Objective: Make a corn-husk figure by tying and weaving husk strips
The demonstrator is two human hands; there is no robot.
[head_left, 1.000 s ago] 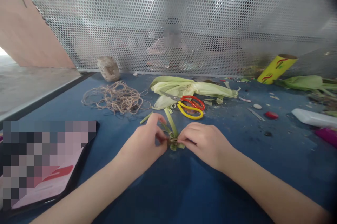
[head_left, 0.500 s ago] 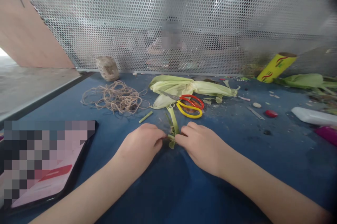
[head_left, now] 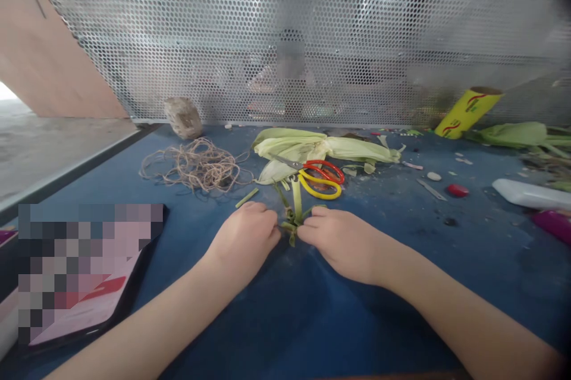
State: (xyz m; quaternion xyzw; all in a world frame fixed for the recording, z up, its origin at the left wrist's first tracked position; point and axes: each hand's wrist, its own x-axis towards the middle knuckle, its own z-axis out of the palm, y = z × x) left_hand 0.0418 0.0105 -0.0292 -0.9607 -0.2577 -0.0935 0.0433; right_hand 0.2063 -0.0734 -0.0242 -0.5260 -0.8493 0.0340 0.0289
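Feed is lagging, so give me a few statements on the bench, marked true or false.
1. The left hand and the right hand both pinch the bundle of green strips. True.
2. The scissors lie beyond that bundle, untouched. True.
3. The left hand holds the twine. False: it lies in a loose heap, apart from both hands.
4. The yellow roll lies between the hands. False: it leans at the far right.

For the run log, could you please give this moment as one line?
left hand: pinching husk bundle | right hand: pinching husk bundle | scissors: behind, untouched
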